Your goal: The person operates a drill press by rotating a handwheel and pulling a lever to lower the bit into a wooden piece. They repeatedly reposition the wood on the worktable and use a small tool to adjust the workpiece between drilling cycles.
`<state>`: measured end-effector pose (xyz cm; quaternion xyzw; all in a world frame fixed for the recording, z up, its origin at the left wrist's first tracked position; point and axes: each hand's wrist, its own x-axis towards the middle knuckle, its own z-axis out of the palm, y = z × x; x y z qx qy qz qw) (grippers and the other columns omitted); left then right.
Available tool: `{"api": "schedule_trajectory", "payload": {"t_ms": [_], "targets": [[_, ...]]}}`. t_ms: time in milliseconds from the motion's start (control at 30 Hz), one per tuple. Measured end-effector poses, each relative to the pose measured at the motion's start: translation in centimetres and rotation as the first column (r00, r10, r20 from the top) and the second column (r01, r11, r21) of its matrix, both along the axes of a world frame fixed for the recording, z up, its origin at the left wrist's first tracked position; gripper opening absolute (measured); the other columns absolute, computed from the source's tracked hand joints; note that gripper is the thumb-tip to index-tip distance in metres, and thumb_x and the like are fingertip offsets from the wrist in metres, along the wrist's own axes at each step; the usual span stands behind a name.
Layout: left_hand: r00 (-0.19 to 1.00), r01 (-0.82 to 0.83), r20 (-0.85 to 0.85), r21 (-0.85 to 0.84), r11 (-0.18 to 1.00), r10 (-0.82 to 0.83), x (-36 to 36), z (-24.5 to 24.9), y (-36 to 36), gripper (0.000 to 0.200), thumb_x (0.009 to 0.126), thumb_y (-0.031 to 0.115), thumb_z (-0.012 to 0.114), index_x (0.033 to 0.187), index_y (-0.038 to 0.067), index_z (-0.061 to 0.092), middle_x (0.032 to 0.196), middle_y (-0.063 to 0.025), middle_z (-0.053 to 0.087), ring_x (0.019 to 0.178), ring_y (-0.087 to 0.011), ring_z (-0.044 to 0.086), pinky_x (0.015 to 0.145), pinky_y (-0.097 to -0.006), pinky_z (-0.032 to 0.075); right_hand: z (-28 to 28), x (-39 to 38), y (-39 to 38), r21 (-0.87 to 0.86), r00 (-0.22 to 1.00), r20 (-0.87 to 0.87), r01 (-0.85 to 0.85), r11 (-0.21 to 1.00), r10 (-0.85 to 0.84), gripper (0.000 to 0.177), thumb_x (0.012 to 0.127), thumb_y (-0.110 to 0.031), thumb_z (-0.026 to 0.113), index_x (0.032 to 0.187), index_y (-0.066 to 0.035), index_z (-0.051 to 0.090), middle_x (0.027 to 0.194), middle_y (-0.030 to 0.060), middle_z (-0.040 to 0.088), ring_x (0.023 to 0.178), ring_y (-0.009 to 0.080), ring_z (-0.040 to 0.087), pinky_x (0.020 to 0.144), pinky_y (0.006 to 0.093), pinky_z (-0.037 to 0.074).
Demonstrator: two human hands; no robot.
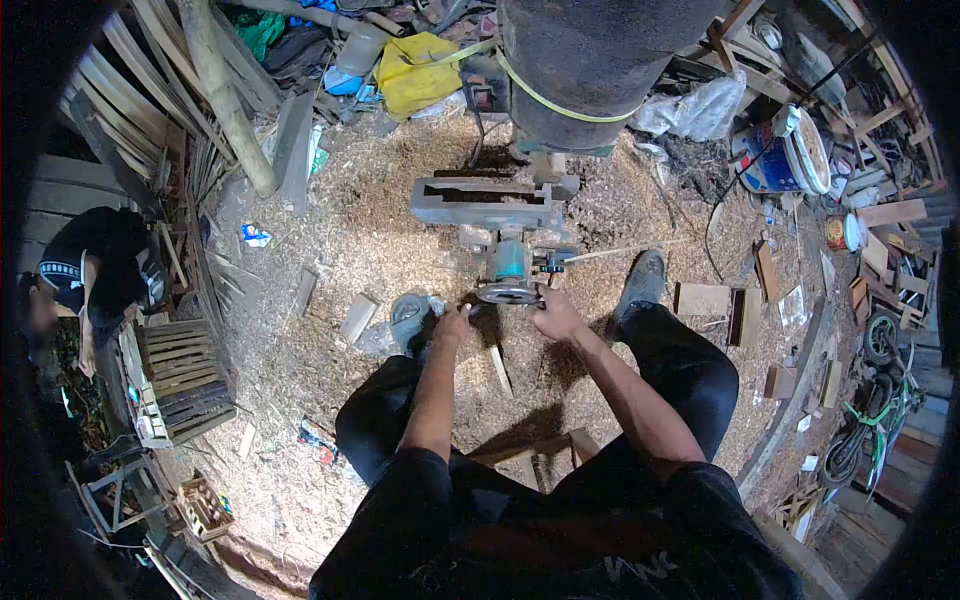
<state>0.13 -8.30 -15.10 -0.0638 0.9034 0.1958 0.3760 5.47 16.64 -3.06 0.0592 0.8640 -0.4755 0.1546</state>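
A metal handwheel (507, 294) sticks out toward me from a machine with a teal body (509, 260) and a grey rectangular bed (480, 212). My right hand (555, 316) is closed on the right side of the wheel's rim. Just left of the wheel, my left hand (453, 327) has its fingers curled; whatever lies inside them is hidden. Between my feet, below the wheel, a thin strip of wood (500, 370) rests on the shavings.
A large dark drum (590, 70) stands behind the machine. Wood offcuts (703, 299) and a bucket (808, 150) are at right, with a small bicycle (880, 415). Another person (95, 265) crouches at left near a slatted crate (185, 365). Wood shavings (270, 350) cover the floor.
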Motion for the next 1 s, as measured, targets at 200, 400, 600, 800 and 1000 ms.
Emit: {"api": "schedule_trajectory", "payload": {"t_ms": [200, 400, 600, 800, 1000], "targets": [[0.998, -0.009, -0.053, 0.06, 0.998, 0.012, 0.1, 0.2, -0.3, 0.063, 0.098, 0.052, 0.034, 0.129, -0.003, 0.041, 0.122, -0.0327, 0.056, 0.115, -0.0451, 0.054, 0.098, -0.0487, 0.043, 1.2, -0.4, -0.3, -0.07, 0.999, 0.0, 0.037, 0.997, -0.037, 0.04, 0.083, -0.022, 0.06, 0.117, -0.002, 0.057, 0.101, 0.0246, 0.065, 0.096, 0.0372, 0.063, 0.087, 0.0402, 0.048], [0.964, 0.069, -0.266, 0.195, 0.978, -0.015, 1.2, 0.9, -0.6, 0.055, 0.098, 0.049, 0.038, 0.11, -0.002, 0.057, 0.109, -0.0317, 0.061, 0.105, -0.0465, 0.059, 0.09, -0.0512, 0.047, 3.0, -0.2, -0.9, 0.085, 0.998, -0.036, 0.056, 0.995, -0.053, 0.036, 0.083, -0.022, 0.062, 0.111, 0.0, 0.056, 0.089, 0.0233, 0.065, 0.085, 0.039, 0.063, 0.076, 0.0419, 0.05], [0.924, 0.082, -0.378, 0.057, 0.995, -0.055, 2.7, 7.2, 2.1, 0.047, 0.095, 0.045, 0.043, 0.098, 0.002, 0.061, 0.086, -0.0275, 0.066, 0.083, -0.0453, 0.064, 0.076, -0.0529, 0.051, 0.7, 0.2, 0.6, 0.172, 0.99, -0.141, 0.036, 0.984, -0.011, 0.028, 0.081, -0.019, 0.063, 0.1, 0.001, 0.056, 0.083, 0.0244, 0.063, 0.077, 0.0412, 0.062, 0.068, 0.0471, 0.049], [0.89, 0.235, -0.4, -0.011, 0.972, -0.219, 4.0, 12.4, 5.6, 0.049, 0.089, 0.05, 0.051, 0.09, 0.003, 0.063, 0.08, -0.0249, 0.067, 0.077, -0.0428, 0.066, 0.07, -0.0515, 0.053, 1.3, 0.5, 1.0, 0.199, 0.97, -0.24, 0.088, 0.976, -0.038, 0.023, 0.079, -0.015, 0.062, 0.095, 0.001, 0.057, 0.079, 0.0242, 0.062, 0.076, 0.0432, 0.061, 0.067, 0.0486, 0.048], [0.803, 0.332, -0.57, 0.191, 0.924, -0.171, 0.1, 11.7, 5.7, 0.042, 0.09, 0.037, 0.054, 0.114, 0.003, 0.055, 0.106, -0.0239, 0.063, 0.1, -0.0398, 0.061, 0.089, -0.0466, 0.048, 3.5, -0.2, 0.9, 0.081, 0.963, -0.266, 0.06, 0.995, -0.036, 0.024, 0.078, -0.012, 0.062, 0.099, 0.0, 0.059, 0.089, 0.0241, 0.063, 0.086, 0.0414, 0.062, 0.076, 0.0458, 0.05]]}}
